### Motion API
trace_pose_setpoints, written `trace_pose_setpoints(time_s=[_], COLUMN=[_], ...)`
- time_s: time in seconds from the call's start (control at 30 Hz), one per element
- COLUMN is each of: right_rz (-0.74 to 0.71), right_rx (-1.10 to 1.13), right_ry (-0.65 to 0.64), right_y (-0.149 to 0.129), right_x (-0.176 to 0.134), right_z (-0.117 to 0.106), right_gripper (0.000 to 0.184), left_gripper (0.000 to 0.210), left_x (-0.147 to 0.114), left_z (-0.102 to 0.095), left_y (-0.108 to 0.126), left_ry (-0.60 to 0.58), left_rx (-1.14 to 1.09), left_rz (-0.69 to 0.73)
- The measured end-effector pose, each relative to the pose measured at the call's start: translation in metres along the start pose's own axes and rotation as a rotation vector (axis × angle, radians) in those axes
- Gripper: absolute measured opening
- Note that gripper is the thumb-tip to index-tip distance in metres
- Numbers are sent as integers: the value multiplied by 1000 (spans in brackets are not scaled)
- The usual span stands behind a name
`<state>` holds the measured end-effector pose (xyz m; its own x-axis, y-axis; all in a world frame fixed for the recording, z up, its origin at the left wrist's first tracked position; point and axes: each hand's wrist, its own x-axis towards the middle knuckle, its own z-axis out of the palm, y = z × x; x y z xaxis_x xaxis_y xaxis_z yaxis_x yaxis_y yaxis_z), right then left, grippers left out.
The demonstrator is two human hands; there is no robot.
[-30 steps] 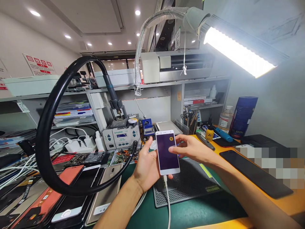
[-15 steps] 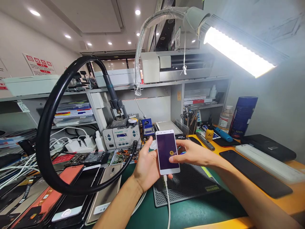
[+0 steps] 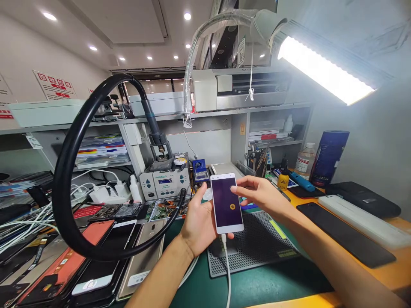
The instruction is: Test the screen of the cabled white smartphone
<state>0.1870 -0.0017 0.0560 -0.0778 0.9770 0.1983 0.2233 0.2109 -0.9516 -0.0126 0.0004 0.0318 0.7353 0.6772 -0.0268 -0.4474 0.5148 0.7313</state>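
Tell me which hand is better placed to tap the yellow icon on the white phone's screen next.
The right hand, I'd judge: its thumb is at the screen's right side, near the yellow icon. The left hand holds the white phone, so it looks less free to tap.

From the wearer's head, the lone camera faced forward and down over the flat orange desk [image 3: 401, 269], the slim white smartphone [image 3: 224, 209] near, the pale ceiling [image 3: 131, 23] farther.

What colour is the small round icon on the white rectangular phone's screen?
Yellow: the icon shows in the head view.
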Motion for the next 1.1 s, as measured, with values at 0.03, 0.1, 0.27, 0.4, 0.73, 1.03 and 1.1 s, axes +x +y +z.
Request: trace_pose_setpoints(time_s=[0.03,0.1,0.27,0.4,0.73,1.03,1.1], right_rz=[-1,1,-9,-17,41,45,36], right_rx=[3,5,7,10,-38,-167,-166], right_ry=[17,50,73,69,-137,-385,-403], right_y=[0,-1,-1,0,3,12,13], right_x=[0,0,0,0,-1,-2,-2], right_z=[0,1,1,2,0,-4,-4], right_gripper=[40,42,43,43,40,52,53], left_gripper=[78,80,81,81,80,78,78], left_x=[0,0,-1,-1,0,-2,-2], left_z=[0,0,2,2,1,5,5], left_y=[0,0,1,1,-1,0,0], left_ry=[-4,-15,-25,-23,-17,-2,2], left_rx=[3,10,17,24,40,45,46], left_rz=[-1,-3,0,6,-3,2,-4])
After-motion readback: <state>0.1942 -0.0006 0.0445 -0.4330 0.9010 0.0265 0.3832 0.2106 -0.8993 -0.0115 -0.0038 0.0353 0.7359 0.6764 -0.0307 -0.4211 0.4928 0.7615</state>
